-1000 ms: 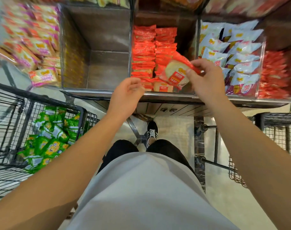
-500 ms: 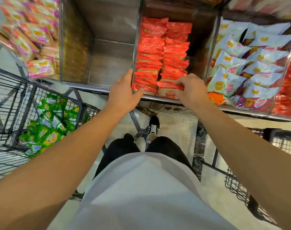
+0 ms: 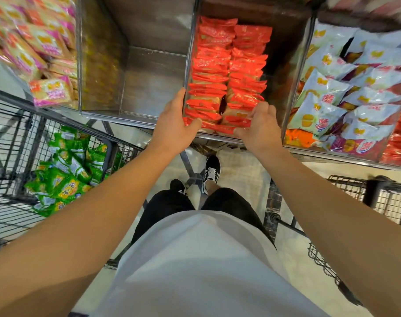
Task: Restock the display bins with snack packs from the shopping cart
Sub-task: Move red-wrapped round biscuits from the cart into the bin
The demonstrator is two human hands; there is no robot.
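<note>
I see my left hand [image 3: 175,125] spread flat against the near left corner of the bin [image 3: 293,65] of red snack packs [image 3: 227,72], fingers straight along its clear wall and thumb reaching across the front edge, while my right hand [image 3: 260,128] curls its fingers down over the nearest red packs at the front of the right-hand row, though I cannot tell whether it pinches one. The red packs stand in two rows running from near to far. The shopping cart [image 3: 16,143] with green snack packs [image 3: 64,172] sits near and left, below a bare steel bin [image 3: 149,72].
</note>
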